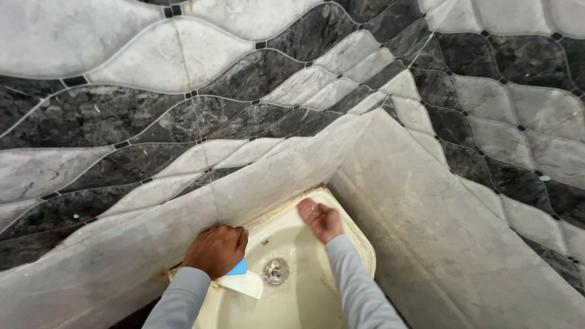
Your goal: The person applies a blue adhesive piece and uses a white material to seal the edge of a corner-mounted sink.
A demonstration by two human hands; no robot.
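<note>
Lower centre: left hand (214, 248) clenched on a blue-and-white scraper (241, 280) at the glazed cream sink (304, 298) rim. Right hand (321, 220) rests open, fingers spread, inside the basin above the metal drain (275, 270).

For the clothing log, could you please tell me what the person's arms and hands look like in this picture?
Both arms wear long, plain light grey sleeves, close-fitting, that end at the wrists, with no print or markings visible. The left hand and the right hand are bare: no gloves. No rings, watch or bracelet show from this view.
</note>
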